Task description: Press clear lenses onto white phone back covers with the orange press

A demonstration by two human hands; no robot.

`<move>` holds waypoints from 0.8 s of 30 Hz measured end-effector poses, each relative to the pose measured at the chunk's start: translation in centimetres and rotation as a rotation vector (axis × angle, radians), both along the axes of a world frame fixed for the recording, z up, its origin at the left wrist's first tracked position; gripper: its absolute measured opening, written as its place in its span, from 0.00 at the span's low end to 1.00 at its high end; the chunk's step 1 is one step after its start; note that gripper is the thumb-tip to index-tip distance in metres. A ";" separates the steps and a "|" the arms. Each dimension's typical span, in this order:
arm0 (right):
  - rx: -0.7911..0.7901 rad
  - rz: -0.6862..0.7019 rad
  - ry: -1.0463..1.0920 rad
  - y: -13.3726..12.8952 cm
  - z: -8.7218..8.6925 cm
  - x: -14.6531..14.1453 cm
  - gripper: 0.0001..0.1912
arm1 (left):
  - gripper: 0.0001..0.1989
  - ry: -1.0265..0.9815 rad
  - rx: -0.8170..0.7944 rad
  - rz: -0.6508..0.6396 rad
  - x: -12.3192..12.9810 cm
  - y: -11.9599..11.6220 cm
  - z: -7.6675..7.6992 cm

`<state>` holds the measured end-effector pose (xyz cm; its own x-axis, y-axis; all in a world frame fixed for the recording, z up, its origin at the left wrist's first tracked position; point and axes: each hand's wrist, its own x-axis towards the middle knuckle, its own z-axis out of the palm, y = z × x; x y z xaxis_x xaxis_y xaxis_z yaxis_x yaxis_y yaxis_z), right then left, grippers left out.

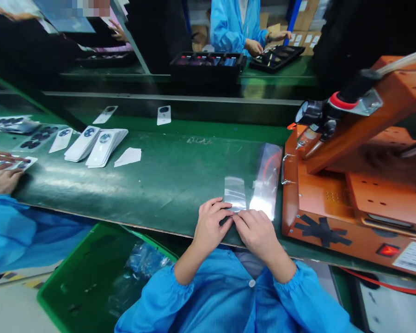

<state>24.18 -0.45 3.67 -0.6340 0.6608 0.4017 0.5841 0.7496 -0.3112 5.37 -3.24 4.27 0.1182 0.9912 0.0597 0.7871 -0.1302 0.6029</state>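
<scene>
A small transparent plastic film point(235, 190) lies on the green bench mat right in front of me. My left hand point(211, 224) is at its near left corner, thumb and fingertips closed on the near edge. Beside it, my right hand point(258, 233) pinches that same edge, its fingertips almost meeting the left ones. The fingers partly cover the near end of the film. Just to the right lies a stack of longer glossy transparent sheets point(266, 180), close to my right knuckles.
An orange press machine point(319, 199) with a gauge stands at right. White cards with dark camera-ring prints point(102, 148) are stacked left, near a torn white paper point(128, 157). A co-worker's hands point(3, 173) work at far left. A green bin point(90, 277) stands below; black trays point(208, 64) sit behind.
</scene>
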 end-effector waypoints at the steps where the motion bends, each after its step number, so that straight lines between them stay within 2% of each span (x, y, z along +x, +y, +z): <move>1: -0.005 -0.019 -0.009 0.0 -0.2 0.0 0.06 | 0.07 0.019 -0.014 -0.018 0.0 0.0 0.1; 5: -0.016 -0.083 -0.022 -0.6 -0.5 0.4 0.04 | 0.20 0.120 -0.092 -0.113 0.0 0.1 0.9; 8: -0.022 -0.121 0.039 -2.0 -0.5 1.4 0.08 | 0.28 0.179 -0.137 -0.183 -0.2 0.2 1.5; 14: -0.072 -0.247 0.424 -4.4 -0.5 3.4 0.11 | 0.45 0.206 -0.203 -0.271 -0.8 1.9 2.2; 19: -0.107 -0.194 0.535 -4.2 -0.2 3.9 0.09 | 0.50 0.151 -0.254 -0.382 -1.6 4.1 2.8; 24: -0.075 -0.228 0.552 -3.9 -0.6 3.9 0.04 | 0.45 0.056 -0.267 -0.480 -3.1 7.1 4.5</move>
